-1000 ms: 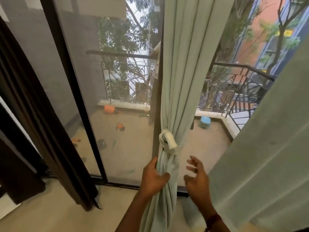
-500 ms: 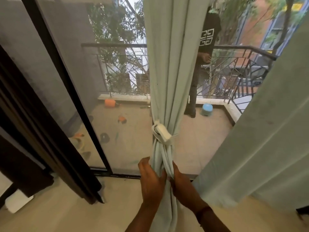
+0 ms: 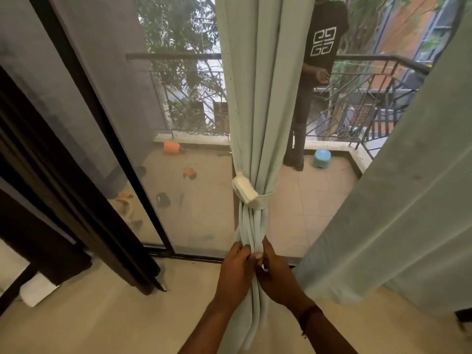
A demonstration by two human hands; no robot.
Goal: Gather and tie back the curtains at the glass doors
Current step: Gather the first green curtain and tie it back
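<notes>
A pale green curtain (image 3: pixel 258 103) hangs at the middle of the glass doors (image 3: pixel 194 190), gathered into a narrow bundle and cinched by a matching tieback (image 3: pixel 249 194) with a cream block-shaped clasp on its left side. Below the tieback, the left hand (image 3: pixel 236 267) and the right hand (image 3: pixel 274 274) are both closed around the bunched fabric, pressed against each other, fingers wrapped over the folds. A second pale green curtain (image 3: pixel 398 205) hangs loose at the right. A dark brown curtain (image 3: pixel 58 190) stands at the left. Outside on the balcony, a person (image 3: pixel 316 80) stands at the railing (image 3: pixel 378 98) in a black shirt with a white geometric logo; no lettering is legible. A blue stool (image 3: pixel 321 158) sits on the balcony floor nearby.
</notes>
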